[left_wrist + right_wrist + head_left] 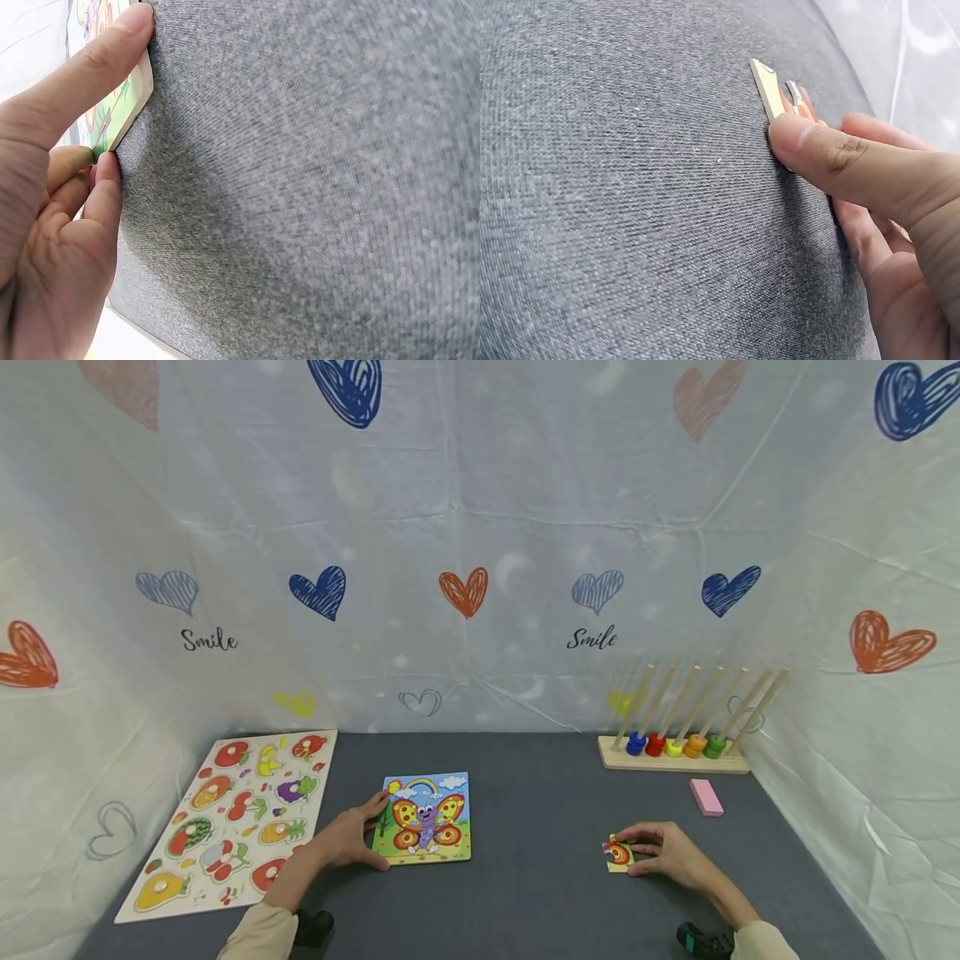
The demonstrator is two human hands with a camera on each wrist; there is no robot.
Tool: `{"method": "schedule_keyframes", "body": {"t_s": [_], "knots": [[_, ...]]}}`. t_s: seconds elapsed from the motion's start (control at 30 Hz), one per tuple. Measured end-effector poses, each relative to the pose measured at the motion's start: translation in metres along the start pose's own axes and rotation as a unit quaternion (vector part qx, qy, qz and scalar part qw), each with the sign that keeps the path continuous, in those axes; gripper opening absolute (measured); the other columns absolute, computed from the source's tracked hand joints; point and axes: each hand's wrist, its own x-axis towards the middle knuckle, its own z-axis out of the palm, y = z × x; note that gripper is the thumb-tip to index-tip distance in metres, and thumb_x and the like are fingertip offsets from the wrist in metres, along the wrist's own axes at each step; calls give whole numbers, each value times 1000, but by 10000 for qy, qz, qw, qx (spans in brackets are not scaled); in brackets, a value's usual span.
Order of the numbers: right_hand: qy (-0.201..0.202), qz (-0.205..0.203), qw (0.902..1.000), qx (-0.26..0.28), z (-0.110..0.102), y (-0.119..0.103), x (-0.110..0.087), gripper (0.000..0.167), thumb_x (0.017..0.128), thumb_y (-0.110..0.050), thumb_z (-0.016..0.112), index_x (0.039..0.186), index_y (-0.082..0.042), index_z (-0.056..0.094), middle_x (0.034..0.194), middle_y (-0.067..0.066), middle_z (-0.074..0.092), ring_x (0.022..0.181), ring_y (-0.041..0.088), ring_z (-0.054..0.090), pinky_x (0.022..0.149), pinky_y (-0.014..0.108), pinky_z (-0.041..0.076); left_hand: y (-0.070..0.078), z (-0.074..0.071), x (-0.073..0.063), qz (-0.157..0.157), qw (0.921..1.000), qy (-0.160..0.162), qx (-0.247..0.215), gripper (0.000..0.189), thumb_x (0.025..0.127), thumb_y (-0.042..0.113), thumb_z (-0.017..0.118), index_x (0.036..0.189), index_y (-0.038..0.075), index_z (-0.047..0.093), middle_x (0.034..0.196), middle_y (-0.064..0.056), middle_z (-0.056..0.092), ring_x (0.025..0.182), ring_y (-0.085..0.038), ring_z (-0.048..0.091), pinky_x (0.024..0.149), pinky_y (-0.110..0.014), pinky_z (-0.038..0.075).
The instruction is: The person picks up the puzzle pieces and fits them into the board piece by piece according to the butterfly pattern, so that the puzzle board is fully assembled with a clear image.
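A square butterfly picture puzzle (428,822) lies on the grey tabletop in the middle. Along its left side, my left hand (349,835) holds it between thumb and fingers. The left wrist view shows the thumb on the lower edge of the puzzle (135,97) and fingertips at a corner. Farther right, my right hand (667,853) pinches a small red, orange and yellow puzzle piece (618,857) close over the table. In the right wrist view the thumb lies along the pale edge of the puzzle piece (768,88); the other fingers are partly hidden behind it.
A large fruit puzzle board (258,817) lies at the left, partly beneath my left forearm in the head view. At the back right stands a wooden peg rack (675,763) with coloured rings. A pink block (707,797) lies before it. A heart-patterned curtain (457,543) surrounds the table.
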Motion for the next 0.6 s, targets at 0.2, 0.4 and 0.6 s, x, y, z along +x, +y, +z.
{"method": "schedule_keyframes", "body": {"t_s": [0.2,0.4,0.6], "knots": [[393,232,9975,-540,1,-1,0,49,69,-10,85,110,8,66,111,23,65,100,15,63,82,26,55,2,0,0,60,10000,-9,-27,107,66,23,89,145,-12,26,152,-32,19,125,-46,45,97,-48,44],[442,312,9985,-37,0,-3,2,50,73,-10,83,113,12,63,113,24,63,98,17,64,80,27,56,2,0,0,-55,10000,-2,3,107,66,24,90,146,-10,27,152,-30,21,125,-44,46,99,-49,42],[236,363,9921,1175,6,-5,5,52,79,-1,77,120,19,53,120,22,60,95,19,67,76,35,58,2,0,-2,123,9999,-61,-11,107,65,21,90,145,-13,26,151,-33,19,123,-45,48,97,-49,44]]}}
